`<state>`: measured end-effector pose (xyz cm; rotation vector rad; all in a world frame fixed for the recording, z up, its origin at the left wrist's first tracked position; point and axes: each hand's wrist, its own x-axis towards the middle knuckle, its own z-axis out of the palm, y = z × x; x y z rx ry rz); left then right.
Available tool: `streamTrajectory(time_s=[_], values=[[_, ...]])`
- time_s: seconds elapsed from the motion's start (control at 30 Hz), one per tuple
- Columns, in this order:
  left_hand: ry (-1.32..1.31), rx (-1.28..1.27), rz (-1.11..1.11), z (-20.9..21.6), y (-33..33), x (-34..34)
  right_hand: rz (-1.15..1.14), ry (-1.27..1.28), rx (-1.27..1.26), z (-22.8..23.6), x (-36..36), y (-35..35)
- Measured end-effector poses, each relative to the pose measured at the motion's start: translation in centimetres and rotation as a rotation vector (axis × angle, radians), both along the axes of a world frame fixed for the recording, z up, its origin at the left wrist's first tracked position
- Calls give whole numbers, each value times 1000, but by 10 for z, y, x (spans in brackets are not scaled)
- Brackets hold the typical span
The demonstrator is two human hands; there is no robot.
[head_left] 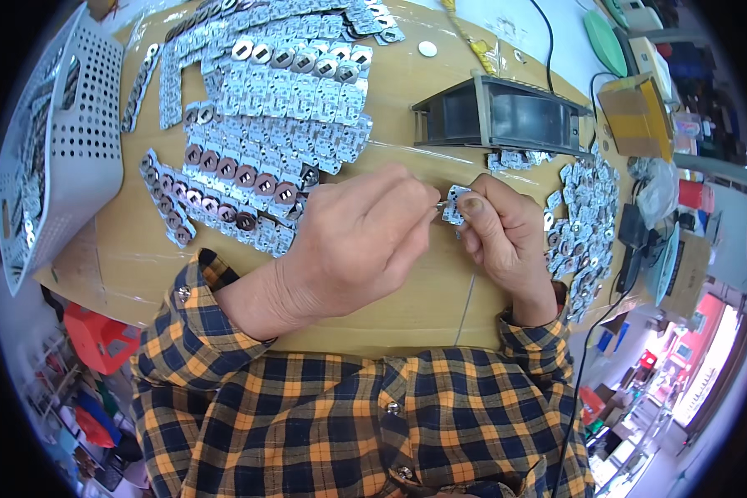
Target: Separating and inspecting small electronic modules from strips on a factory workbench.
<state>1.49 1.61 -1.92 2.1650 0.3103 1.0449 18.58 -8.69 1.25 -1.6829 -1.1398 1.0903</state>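
Head view: pale perforated plastic basket [66, 141] off the worktop's left edge, tipped toward it, some small metal parts showing through its holes. Dark open-fronted box [506, 114] near the far right of the cardboard-covered worktop [407, 91], inside too dark to tell contents.

Two hands over the near middle of the worktop. Right hand [506, 241] pinching a small silvery metal plate [454, 204] between thumb and fingers, held just above the board. Left hand [357, 241] with fingers curled and pressed together, pinching a thin pin-like piece [437, 205] whose tip touches the plate.

Bare board along the near edge and between the hands and the box; narrow strip free beside the left edge.

Overlapping rows of like plates [266, 108] filling the far left, too many to count; a looser heap [585, 224] by the right edge, likewise uncounted. One white round disc [427, 49] near the far edge
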Motion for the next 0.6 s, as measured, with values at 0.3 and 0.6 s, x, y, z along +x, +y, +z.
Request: streamTrajectory(time_s=[0.3,0.6], values=[[51,-80,18,6,-2,4,74,-105,224,-9,4,-2],[47,-74,9,8,-1,2,115,-180,237,-10,5,-1]])
